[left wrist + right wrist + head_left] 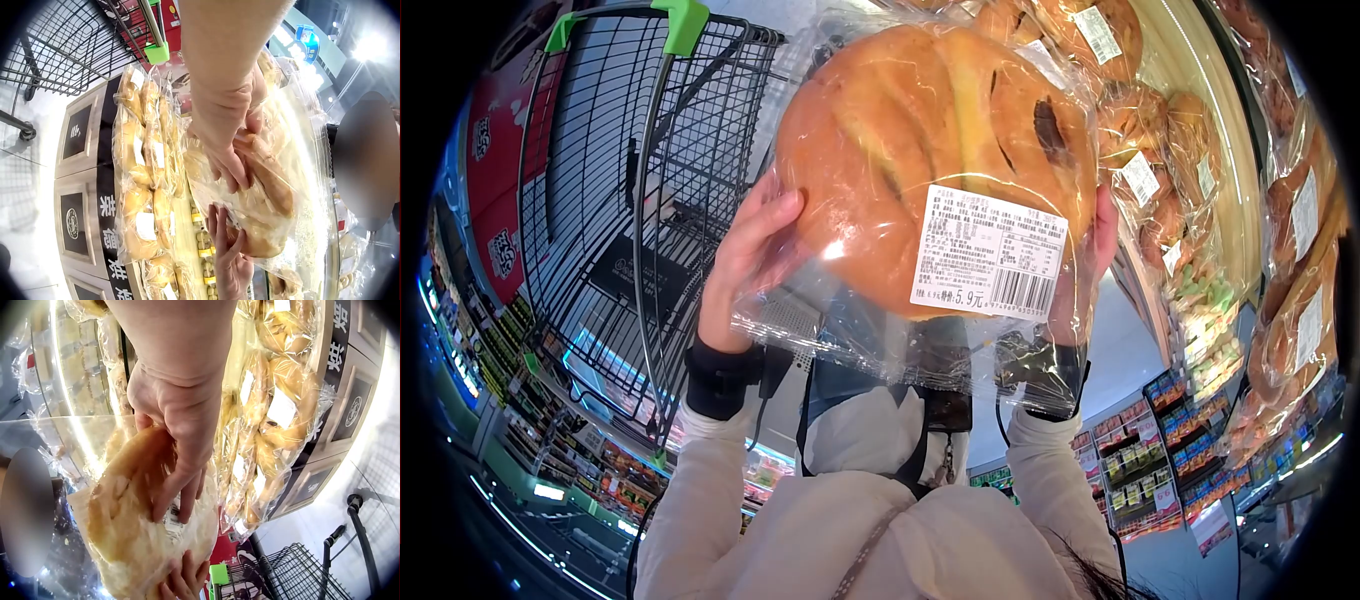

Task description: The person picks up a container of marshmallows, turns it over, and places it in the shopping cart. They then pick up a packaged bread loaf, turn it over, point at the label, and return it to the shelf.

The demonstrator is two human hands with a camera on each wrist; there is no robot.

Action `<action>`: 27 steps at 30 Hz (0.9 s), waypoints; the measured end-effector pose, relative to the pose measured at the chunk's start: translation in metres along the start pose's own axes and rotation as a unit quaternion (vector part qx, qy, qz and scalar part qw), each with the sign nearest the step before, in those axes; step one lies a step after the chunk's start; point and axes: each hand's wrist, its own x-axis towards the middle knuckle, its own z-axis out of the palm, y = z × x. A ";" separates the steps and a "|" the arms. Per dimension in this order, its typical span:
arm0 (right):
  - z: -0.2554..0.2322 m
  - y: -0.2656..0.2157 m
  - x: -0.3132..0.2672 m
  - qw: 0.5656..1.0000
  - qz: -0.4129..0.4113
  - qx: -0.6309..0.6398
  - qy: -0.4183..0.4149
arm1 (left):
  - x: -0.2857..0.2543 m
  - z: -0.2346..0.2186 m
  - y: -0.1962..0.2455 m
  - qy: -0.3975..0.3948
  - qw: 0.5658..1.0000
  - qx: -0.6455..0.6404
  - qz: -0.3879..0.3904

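Note:
A large round golden loaf of bread [870, 130] in a clear plastic bag [880, 355] is held up between both hands, close to the camera in the head view. A white label [990, 252] with a barcode and the price 5.9 is stuck low on the bag's face. My left hand [745, 255] grips the loaf's left edge, thumb on the front. My right hand [1106, 232] holds the opposite edge, mostly hidden behind the bag. In the right wrist view, the fingers [169, 494] of that hand lie across the bag's underside, beside a label.
A wire shopping cart [600, 200] with green corners stands at the left. Bagged breads [1135, 135] with white labels line a wooden shelf [1225, 150] on the right. Stocked store shelves [1140, 470] stand farther off. In the left wrist view, bagged loaves [134, 212] lie along a counter.

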 end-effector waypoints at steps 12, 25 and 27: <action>0.019 0.005 -0.004 0.996 -0.053 0.060 -0.038 | -0.004 0.004 0.000 0.023 1.000 -0.004 0.016; 0.005 0.002 -0.008 0.989 -0.084 -0.109 0.047 | -0.007 0.006 0.000 -0.001 1.000 -0.005 0.026; 0.004 0.000 -0.007 0.988 -0.079 -0.123 0.050 | -0.007 0.009 0.000 0.000 1.000 -0.005 0.025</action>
